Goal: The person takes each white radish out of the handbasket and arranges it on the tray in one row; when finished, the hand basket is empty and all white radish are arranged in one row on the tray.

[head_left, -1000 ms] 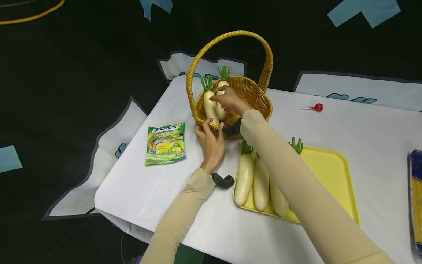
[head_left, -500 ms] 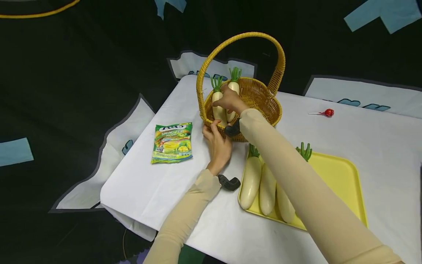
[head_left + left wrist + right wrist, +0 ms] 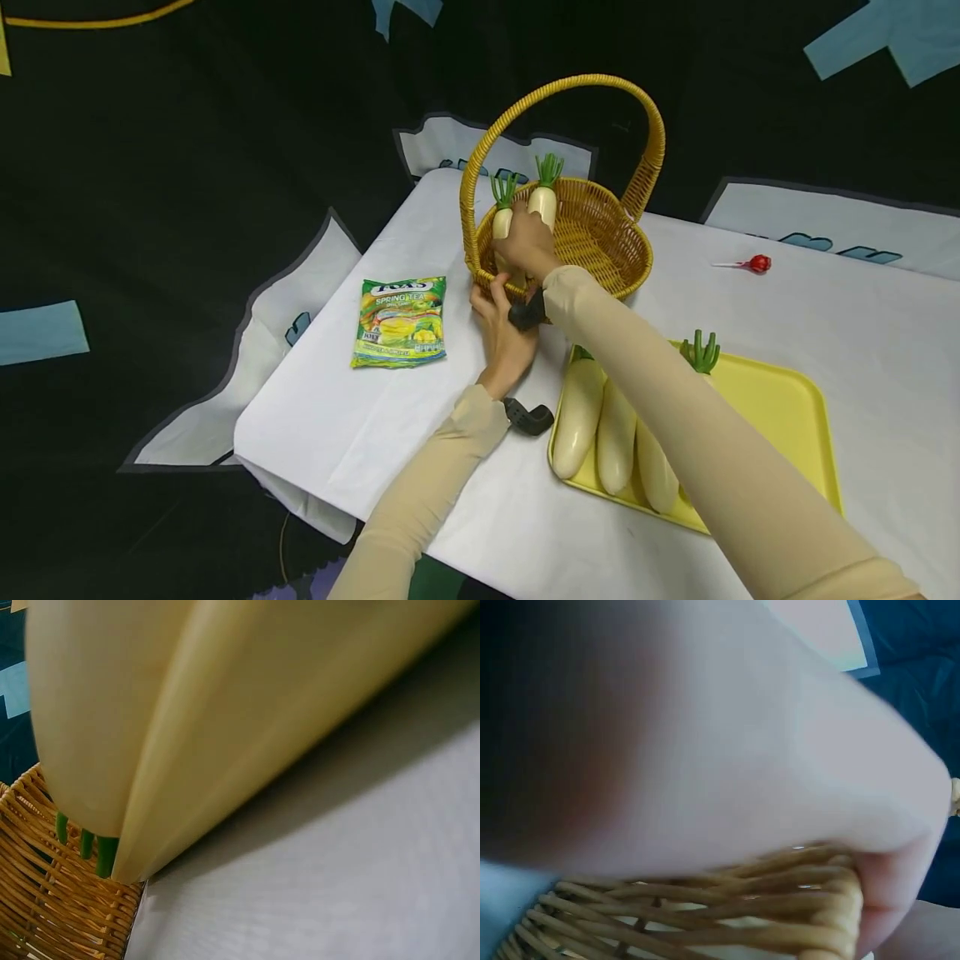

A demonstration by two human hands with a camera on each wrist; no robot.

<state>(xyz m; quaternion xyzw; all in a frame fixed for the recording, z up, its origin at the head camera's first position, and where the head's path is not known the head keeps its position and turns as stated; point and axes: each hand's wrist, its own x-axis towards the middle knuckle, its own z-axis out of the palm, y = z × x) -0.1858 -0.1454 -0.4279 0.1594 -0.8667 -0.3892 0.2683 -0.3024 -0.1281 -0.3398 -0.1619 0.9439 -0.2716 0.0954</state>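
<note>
In the head view a wicker basket (image 3: 600, 233) with a tall arched handle stands at the table's far edge. Two white radishes with green tops lean inside: a left radish (image 3: 502, 222) and a right radish (image 3: 543, 203). My right hand (image 3: 527, 243) reaches into the basket and grips the left radish, with fingers between the two; its fingertips are hidden. My left hand (image 3: 507, 337) holds the basket's near rim, fingers hooked over it. The left wrist view is mostly sleeve, with basket wicker (image 3: 67, 892) below. A blurred hand covers much of the right wrist view.
Right of my left forearm lies a yellow tray (image 3: 780, 408) with several more radishes (image 3: 579, 417), partly under my right sleeve. A green candy bag (image 3: 400, 323) lies left of the basket. A red lollipop (image 3: 759, 264) lies at the right on the white tablecloth (image 3: 322, 442).
The view has shifted, so everything sits further right in it. My right hand has gone lower among the radishes, its fingers now between them; the radishes stand slightly further apart. The left hand stays at the rim.
</note>
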